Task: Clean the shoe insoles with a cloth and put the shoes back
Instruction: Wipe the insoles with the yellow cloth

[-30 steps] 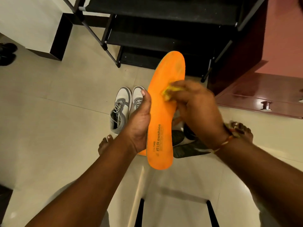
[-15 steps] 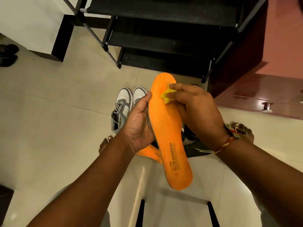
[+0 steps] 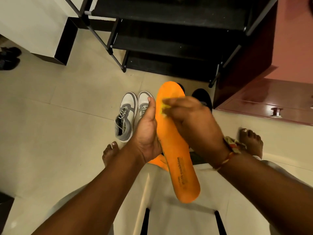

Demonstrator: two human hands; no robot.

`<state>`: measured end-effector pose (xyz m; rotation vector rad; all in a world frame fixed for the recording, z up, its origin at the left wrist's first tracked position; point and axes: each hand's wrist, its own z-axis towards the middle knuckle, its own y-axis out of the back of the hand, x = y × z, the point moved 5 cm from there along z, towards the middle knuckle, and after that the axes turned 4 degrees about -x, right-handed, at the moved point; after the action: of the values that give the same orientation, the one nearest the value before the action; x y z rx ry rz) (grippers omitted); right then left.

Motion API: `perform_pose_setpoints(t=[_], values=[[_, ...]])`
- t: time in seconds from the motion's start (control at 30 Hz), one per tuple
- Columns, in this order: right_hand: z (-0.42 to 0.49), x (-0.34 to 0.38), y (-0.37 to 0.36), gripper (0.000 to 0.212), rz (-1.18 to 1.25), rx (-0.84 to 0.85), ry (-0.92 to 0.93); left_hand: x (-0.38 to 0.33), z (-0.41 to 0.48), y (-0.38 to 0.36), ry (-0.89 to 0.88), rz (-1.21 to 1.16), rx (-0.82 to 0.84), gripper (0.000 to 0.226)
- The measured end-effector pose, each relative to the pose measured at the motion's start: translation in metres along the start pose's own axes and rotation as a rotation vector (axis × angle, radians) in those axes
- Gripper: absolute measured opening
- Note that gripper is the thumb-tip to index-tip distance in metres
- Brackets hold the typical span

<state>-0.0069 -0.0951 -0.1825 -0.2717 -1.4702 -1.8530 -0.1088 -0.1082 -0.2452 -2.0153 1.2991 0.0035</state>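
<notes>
Head view, looking straight down. With the left hand (image 3: 145, 133), cradles the orange insole (image 3: 174, 150) along its left edge, thumb up the side and fingers curled round behind. Points the toe end away towards the shoe rack (image 3: 169, 39) and the heel end at the body, probably to brace it flat against the rubbing. With the right hand (image 3: 191, 122), pinches a small yellow cloth (image 3: 163, 108) in bunched fingertips and presses it onto the top face near the toe. Blurs there, so likely mid-wipe. Holds the insole up in the air, well clear of the shoes below. Shows a second orange insole (image 3: 159, 161) peeking from under the left palm; cannot tell whether gripped by that same hand or lying lower down. Finds the grey-and-white trainers (image 3: 128, 114) side by side on the tiled floor (image 3: 50, 116), just in front of the rack and handy for going back. Catches a black shoe (image 3: 202, 97) partly hidden behind the right hand. Reads, in dark print near the heel, "AIR cushion"; smaller lines beside it too fine to make out. Looks like cleaning under way, with refitting and shelving not yet done.
</notes>
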Motion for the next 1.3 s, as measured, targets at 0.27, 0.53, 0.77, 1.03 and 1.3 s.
perform_pose_setpoints(t=[0.27, 0.53, 0.77, 1.03, 1.3], values=[[-0.002, -0.005, 0.003, 0.021, 0.027, -0.096, -0.143, 0.005, -0.005, -0.003, 0.020, 0.105, -0.047, 0.075], [0.011, -0.040, 0.022, 0.021, -0.010, -0.123, -0.238, 0.010, -0.006, -0.004, 0.027, 0.301, -0.056, 0.075], [-0.001, -0.005, 0.002, 0.019, 0.101, -0.064, -0.189, 0.008, -0.004, 0.000, -0.030, 0.295, -0.085, 0.066], [0.007, -0.048, 0.019, 0.018, 0.016, -0.144, -0.273, 0.002, -0.007, -0.004, -0.005, 0.405, -0.007, 0.083], [-0.025, -0.001, -0.017, 0.015, 0.167, -0.027, -0.171, -0.024, -0.002, 0.009, -0.090, 0.224, -0.108, 0.081]])
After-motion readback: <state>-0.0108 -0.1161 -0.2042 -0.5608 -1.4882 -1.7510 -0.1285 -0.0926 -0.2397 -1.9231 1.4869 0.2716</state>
